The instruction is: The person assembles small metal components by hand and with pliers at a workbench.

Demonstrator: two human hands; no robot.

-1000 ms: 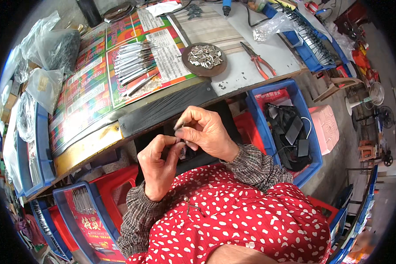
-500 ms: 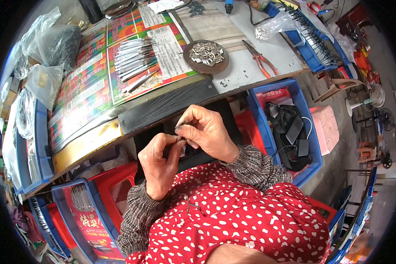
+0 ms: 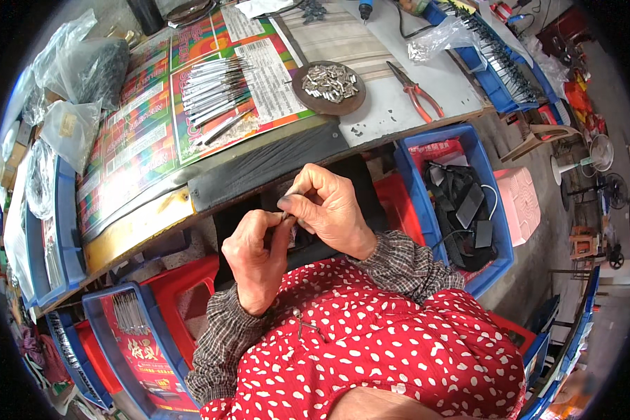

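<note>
Pinching a small, indistinct piece with left hand and right hand, close together, in front of the worktop.

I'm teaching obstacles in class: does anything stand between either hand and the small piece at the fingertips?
Nothing visible does: the left hand and right hand meet at the small piece, though it is mostly hidden. The table's dark front strip lies beyond them, not between.

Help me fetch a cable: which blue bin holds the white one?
The blue bin below the pliers, near the right sleeve; only it shows a white cable.
</note>
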